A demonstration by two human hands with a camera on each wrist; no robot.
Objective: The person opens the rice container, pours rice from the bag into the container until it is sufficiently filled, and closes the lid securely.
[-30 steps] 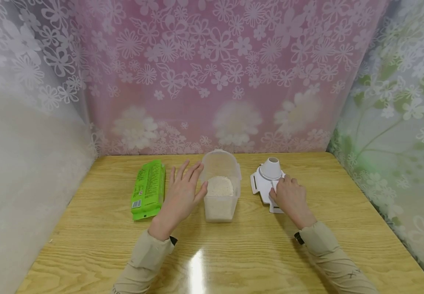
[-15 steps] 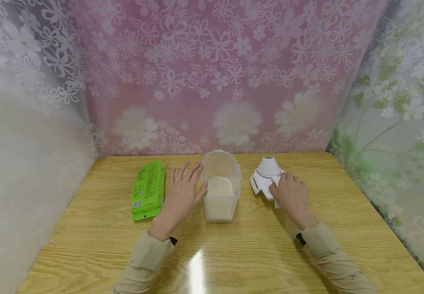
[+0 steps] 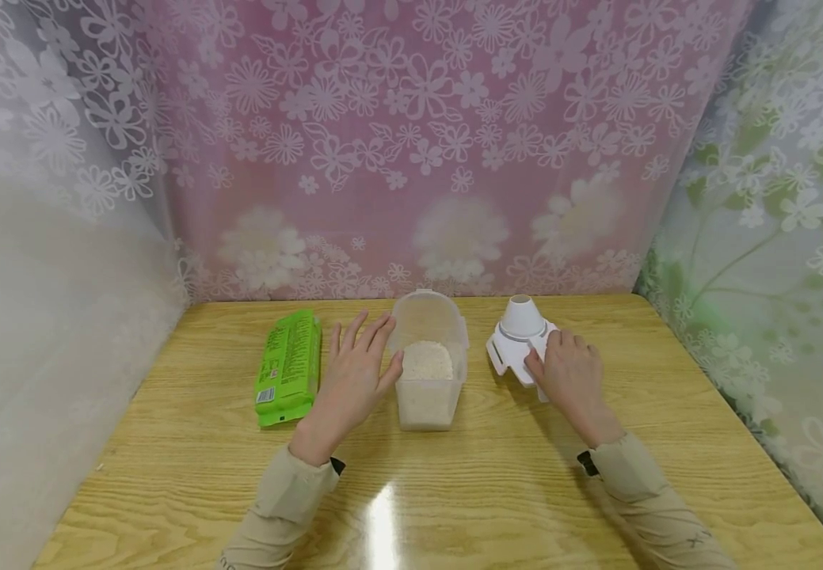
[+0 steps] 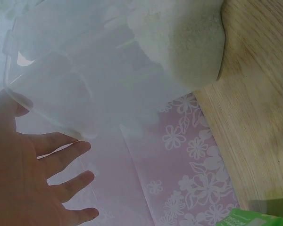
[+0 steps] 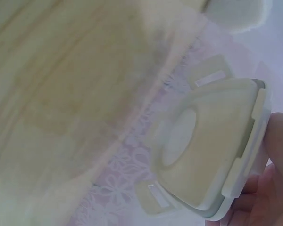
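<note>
A clear plastic container (image 3: 428, 408), partly filled with pale grains or powder (image 3: 427, 362), stands upright in the middle of the table. My left hand (image 3: 351, 374) is at its left rim, fingers spread and fairly straight; in the left wrist view the thumb and index finger touch the rim. To the right, my right hand (image 3: 569, 374) grips the near right edge of a white lid (image 3: 518, 348) with side clip flaps and a cone-shaped spout on top. The right wrist view shows the lid's underside (image 5: 217, 141), raised off the table, with the fingers curled behind its edge.
A bright green packet (image 3: 288, 368) with printing and a barcode lies left of my left hand. The wooden table (image 3: 482, 491) ends at a pink flowered curtain (image 3: 397, 158) behind. Pale curtains hang at both sides.
My right hand has tilted the lid and lifted it slightly, its near edge turning downward. The left hand, container and green packet stay where they were.
</note>
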